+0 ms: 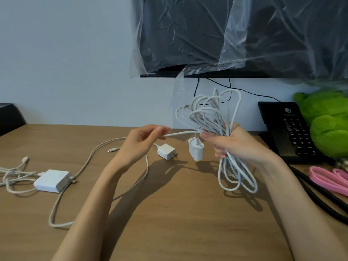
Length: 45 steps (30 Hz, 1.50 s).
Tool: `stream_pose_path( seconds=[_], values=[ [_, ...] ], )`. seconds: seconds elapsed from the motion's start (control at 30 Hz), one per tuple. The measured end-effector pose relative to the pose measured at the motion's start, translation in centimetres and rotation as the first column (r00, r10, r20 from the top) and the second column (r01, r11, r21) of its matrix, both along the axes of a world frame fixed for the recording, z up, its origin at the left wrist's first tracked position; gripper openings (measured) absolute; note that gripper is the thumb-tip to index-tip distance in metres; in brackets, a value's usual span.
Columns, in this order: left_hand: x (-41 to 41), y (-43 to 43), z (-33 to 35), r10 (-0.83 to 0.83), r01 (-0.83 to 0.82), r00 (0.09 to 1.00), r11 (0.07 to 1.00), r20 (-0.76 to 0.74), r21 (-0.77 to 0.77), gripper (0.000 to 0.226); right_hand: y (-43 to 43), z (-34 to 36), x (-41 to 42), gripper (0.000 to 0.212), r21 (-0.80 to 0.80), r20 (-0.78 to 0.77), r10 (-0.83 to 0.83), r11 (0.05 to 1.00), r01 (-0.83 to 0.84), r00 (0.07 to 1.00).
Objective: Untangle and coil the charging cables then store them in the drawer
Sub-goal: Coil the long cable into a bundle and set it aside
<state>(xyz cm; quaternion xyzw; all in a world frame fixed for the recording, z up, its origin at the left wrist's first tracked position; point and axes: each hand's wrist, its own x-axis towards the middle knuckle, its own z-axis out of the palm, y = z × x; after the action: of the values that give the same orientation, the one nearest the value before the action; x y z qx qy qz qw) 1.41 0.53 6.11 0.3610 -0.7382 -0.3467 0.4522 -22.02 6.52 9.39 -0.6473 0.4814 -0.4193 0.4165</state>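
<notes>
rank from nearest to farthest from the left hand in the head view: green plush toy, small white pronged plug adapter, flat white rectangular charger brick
1. Small white pronged plug adapter, just right of the left hand.
2. Flat white rectangular charger brick, off to the left.
3. Green plush toy, far right edge.

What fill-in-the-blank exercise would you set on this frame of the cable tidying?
The right hand grips the cable bundle, the left hand pinches a strand of it, and its colour is ___.
The small charger with prongs lies on the ___.
The plush toy beside the telephone is ___.
Missing: white; desk; green.
</notes>
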Motion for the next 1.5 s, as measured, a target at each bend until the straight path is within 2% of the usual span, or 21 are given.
stream_pose_path(
  seconds=[0.1,0.2,0.33,0.4,0.47,0.57,0.67,0.73,0.83,0.97,1.17,1.3,1.4,1.5],
  values=[
    [0.0,0.0,0.4,-0.121,0.127,0.99,0.988,-0.071,0.091,0.036,0.2,0.5,-0.5,0.013,0.029,0.02,0.094,0.995,-0.095,0.995],
    [-0.5,0.0,1.0,-0.311,0.3,0.95,0.936,0.036,0.184,0.038,0.1,1.1,-0.7,0.021,0.062,0.032,0.182,0.981,-0.184,0.983],
    [-1.1,0.1,2.3,-0.548,0.453,0.806,0.815,0.225,0.362,0.033,-0.1,1.6,-0.3,0.044,0.132,0.072,0.235,0.961,-0.243,0.969],
    [-1.1,0.2,2.3,-0.641,0.519,0.73,0.746,0.238,0.417,0.038,-0.1,1.5,-0.2,0.042,0.151,0.093,0.256,0.952,-0.268,0.962],
    [-1.0,0.3,2.1,-0.669,0.542,0.705,0.723,0.237,0.428,0.036,-0.3,1.4,-0.3,0.033,0.172,0.103,0.28,0.94,-0.295,0.954],
    [-1.1,0.6,1.6,-0.652,0.519,0.707,0.741,0.274,0.425,0.028,-0.6,1.1,-0.8,0.011,0.207,0.109,0.335,0.913,-0.351,0.936],
    [-0.6,0.4,1.0,-0.635,0.497,0.728,0.749,0.261,0.438,0.024,-0.9,0.6,-1.4,0.017,0.284,0.059,0.386,0.877,-0.387,0.92],
    [0.1,0.1,0.8,-0.611,0.477,0.756,0.76,0.234,0.442,0.023,-0.9,0.4,-1.7,0.02,0.363,0.012,0.369,0.864,-0.348,0.929],
    [0.9,-0.1,1.4,-0.519,0.404,0.814,0.829,0.261,0.387,0.022,-0.8,0.3,-1.8,0.026,0.425,-0.135,0.359,0.863,-0.274,0.923],
    [1.0,0.1,2.6,-0.444,0.344,0.848,0.876,0.289,0.337,0.032,-1.0,0.9,-1.3,0.011,0.37,-0.216,0.254,0.915,-0.162,0.943],
    [0.8,0.8,1.9,-0.421,0.317,0.901,0.803,0.102,0.505,0.028,-1.8,0.6,-0.3,0.005,0.156,-0.256,0.075,0.987,-0.035,0.964],
    [0.4,1.2,0.4,-0.39,0.298,0.92,0.764,0.041,0.572,0.04,-1.9,-0.7,0.5,0.01,0.071,-0.181,-0.009,0.997,0.023,0.983],
    [0.1,1.4,-0.7,-0.408,0.316,0.913,0.719,0.007,0.619,0.035,-1.8,-1.5,0.6,0.01,0.095,-0.094,0.024,0.995,-0.015,0.995],
    [-0.2,1.5,-1.5,-0.328,0.285,0.943,0.706,-0.058,0.648,0.034,-1.8,-1.6,0.6,0.003,0.121,-0.063,0.086,0.99,-0.078,0.994]
  ],
)
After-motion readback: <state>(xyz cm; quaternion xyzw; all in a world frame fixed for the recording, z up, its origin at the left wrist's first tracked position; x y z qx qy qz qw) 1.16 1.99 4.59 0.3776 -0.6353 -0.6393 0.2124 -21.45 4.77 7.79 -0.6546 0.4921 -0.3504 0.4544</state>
